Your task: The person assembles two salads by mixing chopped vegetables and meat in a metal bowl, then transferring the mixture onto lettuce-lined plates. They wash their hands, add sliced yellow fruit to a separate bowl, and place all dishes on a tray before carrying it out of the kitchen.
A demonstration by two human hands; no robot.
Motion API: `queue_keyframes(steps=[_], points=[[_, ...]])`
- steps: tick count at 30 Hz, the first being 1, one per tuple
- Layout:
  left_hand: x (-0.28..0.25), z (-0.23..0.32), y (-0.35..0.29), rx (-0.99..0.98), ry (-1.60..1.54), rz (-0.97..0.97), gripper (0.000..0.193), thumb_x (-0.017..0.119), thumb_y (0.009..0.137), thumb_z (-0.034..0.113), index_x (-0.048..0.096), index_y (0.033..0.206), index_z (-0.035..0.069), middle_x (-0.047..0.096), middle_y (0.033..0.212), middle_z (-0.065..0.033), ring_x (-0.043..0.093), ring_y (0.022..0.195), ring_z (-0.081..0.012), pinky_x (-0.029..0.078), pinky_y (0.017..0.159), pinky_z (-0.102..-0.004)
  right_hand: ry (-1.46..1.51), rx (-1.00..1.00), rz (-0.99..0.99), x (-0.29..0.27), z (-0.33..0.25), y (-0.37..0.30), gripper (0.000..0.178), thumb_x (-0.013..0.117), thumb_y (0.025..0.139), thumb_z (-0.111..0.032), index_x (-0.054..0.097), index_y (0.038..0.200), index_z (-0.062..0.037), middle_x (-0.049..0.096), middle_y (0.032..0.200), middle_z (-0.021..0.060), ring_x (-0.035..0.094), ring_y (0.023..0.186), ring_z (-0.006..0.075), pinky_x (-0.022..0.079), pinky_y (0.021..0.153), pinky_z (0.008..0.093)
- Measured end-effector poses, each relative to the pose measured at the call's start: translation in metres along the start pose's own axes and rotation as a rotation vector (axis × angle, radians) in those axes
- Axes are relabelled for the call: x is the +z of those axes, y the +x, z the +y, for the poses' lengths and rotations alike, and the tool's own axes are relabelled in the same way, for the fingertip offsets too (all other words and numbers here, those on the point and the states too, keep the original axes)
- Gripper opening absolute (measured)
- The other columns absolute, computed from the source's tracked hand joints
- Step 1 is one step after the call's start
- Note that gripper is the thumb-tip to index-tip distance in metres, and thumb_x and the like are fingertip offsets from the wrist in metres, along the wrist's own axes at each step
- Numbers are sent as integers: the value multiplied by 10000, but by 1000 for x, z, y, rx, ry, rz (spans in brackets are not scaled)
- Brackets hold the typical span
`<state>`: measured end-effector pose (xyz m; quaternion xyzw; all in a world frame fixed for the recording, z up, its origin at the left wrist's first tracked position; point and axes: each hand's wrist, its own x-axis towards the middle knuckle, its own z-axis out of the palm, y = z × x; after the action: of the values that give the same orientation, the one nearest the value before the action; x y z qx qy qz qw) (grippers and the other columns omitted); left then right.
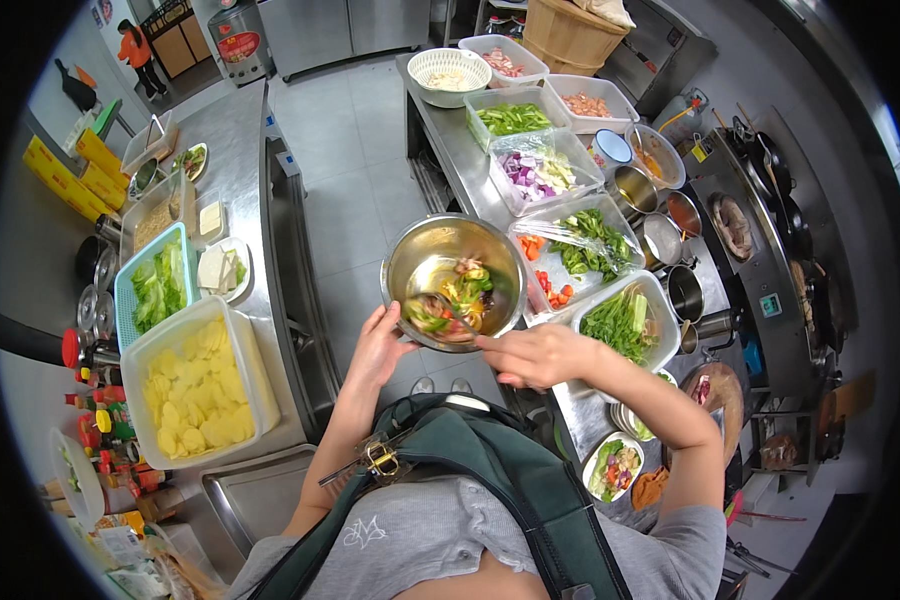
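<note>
A round stainless steel mixing bowl [410,262] is held up in front of me, over the aisle between two counters. My left hand [378,345] grips its near left rim, thumb on the edge. In the bottom lies a mix of sliced green and red vegetables and pieces that look like meat [470,288]. My right hand [540,356] is closed around the handle of a metal spoon [458,316] at the near right rim. The spoon's head sits among the food, partly hidden and smeared by motion.
Right counter: plastic tubs of cut peppers [511,118], onions [532,176], carrots and greens [590,244], celery [620,322], metal pots [660,240] and a filled plate [613,467]. Left counter: a tub of potato slices [202,385], a lettuce basket [160,285], tofu [220,270]. A person [138,55] stands far off.
</note>
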<state>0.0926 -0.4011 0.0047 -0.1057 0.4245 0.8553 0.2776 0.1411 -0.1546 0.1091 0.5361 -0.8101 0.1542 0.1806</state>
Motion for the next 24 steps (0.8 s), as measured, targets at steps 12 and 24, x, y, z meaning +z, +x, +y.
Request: queue_keyframes(steps=[12,24], points=[[10,-1,1,71,70,147,283,451,977,258,490,1147,35,562,1115,-92,553,1048,-207,519,825,-468,504,762,432,42,12,-61,269,426,962,-185,557,873,33,637,958,171,637,686,189,541,545,301],[18,-11,12,144,23,44,309,431,983,245,449,1193,19,524,1189,-132,535,1091,-233,522,842,-459,813,1136,834,28,25,-32,445,303,1004,-303,555,976,64,647,931,176,667,786,209,544,653,268]])
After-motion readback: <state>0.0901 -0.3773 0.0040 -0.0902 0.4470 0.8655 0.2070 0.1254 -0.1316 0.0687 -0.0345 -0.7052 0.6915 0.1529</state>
